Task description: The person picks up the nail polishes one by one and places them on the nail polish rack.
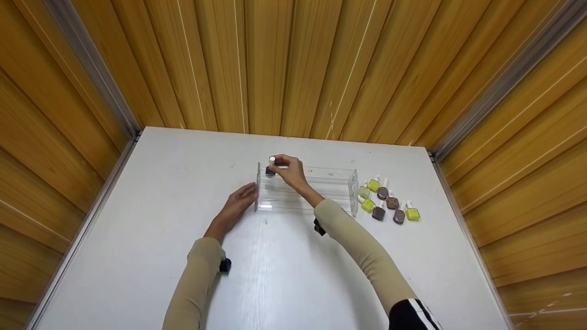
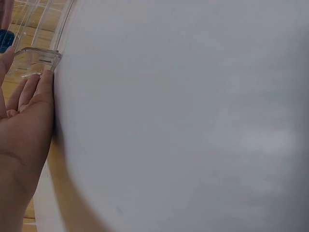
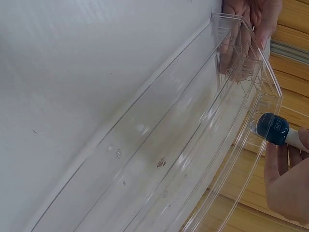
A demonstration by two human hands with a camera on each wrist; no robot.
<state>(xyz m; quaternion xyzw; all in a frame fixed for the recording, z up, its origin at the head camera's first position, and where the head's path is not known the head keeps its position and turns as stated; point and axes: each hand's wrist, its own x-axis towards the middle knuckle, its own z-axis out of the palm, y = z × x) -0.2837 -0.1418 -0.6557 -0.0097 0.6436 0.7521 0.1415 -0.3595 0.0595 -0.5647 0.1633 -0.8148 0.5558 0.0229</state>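
The right hand [image 1: 290,173] pinches a dark blue bottle [image 3: 272,128] by its white cap [image 3: 293,138], at the far left corner of the clear rack [image 1: 282,195]; I cannot tell if the bottle touches it. The left hand [image 1: 235,205] grips nothing: its almost straight fingers touch the rack's left end. Yellow bottles [image 1: 368,205] and purplish bottles [image 1: 379,213] lie beside the rack's right end

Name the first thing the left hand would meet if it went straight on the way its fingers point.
The left hand would most likely meet the left end panel of the clear rack first; it looks right up against it, though exact contact is hard to tell.
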